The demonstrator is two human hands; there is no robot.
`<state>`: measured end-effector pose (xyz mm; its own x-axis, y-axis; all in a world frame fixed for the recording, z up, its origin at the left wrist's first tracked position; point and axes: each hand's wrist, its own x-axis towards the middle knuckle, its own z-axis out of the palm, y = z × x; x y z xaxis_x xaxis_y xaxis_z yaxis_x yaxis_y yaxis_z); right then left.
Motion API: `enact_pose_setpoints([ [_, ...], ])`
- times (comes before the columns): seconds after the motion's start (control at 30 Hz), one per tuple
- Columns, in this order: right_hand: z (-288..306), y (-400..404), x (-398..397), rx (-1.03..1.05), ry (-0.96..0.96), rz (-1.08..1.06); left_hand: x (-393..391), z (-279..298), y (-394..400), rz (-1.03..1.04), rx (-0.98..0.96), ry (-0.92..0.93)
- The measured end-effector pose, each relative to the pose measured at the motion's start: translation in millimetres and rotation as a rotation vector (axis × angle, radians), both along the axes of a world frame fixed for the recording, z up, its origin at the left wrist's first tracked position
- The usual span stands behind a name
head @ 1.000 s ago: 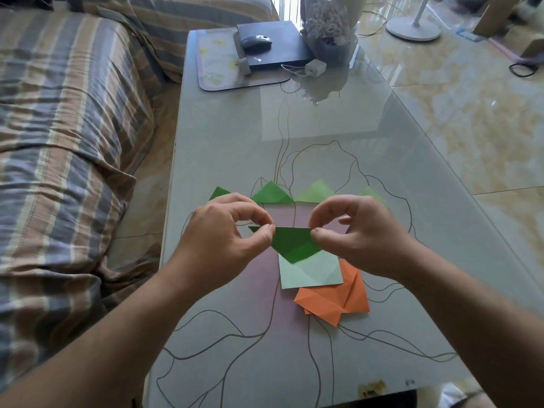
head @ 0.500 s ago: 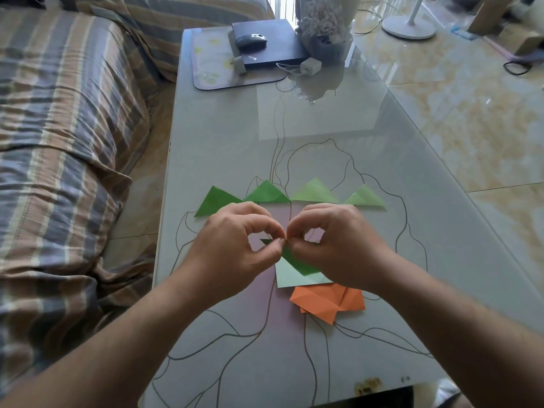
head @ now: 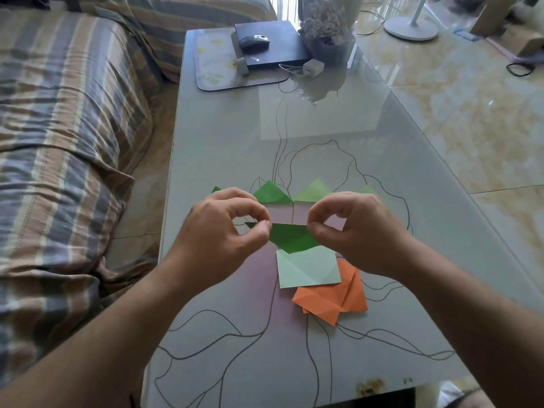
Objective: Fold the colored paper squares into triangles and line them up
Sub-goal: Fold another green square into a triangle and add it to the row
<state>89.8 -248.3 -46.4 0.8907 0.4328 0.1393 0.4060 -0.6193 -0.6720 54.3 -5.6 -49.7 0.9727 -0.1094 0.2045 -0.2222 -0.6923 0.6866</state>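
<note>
I hold a dark green folded paper triangle just above the table, its long edge on top. My left hand pinches its left corner and my right hand pinches its right end. Beyond my hands lies a row of folded green triangles: a dark green triangle, a light green triangle, and tips of others partly hidden by my hands. Under the held paper lies a pale green square, and orange paper squares are stacked near it.
The glass table carries a line drawing of flowers. At its far end are a placemat, a black box with a mouse, a white charger and a vase. A striped sofa runs along the left.
My hands, close together on the paper half a second ago, have moved apart along the fold, so the green triangle's long edge shows between them again.
</note>
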Motion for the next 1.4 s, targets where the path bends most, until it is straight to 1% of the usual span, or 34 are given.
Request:
enact_pose_setpoints([
  [0.27,7.1,-16.4,8.1,-0.091,0.064,-0.012,-1.5,1.4,1.0,0.007,0.034,0.028],
  [0.4,8.6,-16.0,6.7,-0.023,0.061,-0.064,0.2,-2.0,1.5,0.012,0.008,0.045],
  [0.53,-3.3,10.3,-8.4,0.012,0.032,0.059,-3.0,-4.9,-9.1,-0.04,-0.01,0.063],
  [0.67,-9.3,16.2,-10.7,0.065,0.034,0.032,-4.0,-6.4,-8.8,-0.072,0.018,0.041],
  [0.9,-7.2,10.4,-7.0,0.036,0.085,0.049,-2.1,-4.1,-2.8,-0.083,0.065,-0.018],
  [1.07,-4.8,8.6,-6.2,0.05,0.11,0.04,-0.5,-3.9,3.3,-0.061,0.099,-0.075],
  [1.17,-4.7,8.3,-6.1,0.052,0.127,0.043,-0.2,-3.0,3.6,-0.071,0.114,-0.064],
  [1.3,-2.9,7.0,-4.1,0.055,0.22,0.037,1.1,-1.1,4.3,-0.066,0.12,-0.09],
  [1.4,0.0,6.0,-3.8,0.109,0.327,0.037,2.8,-2.2,5.6,-0.066,0.128,-0.085],
])
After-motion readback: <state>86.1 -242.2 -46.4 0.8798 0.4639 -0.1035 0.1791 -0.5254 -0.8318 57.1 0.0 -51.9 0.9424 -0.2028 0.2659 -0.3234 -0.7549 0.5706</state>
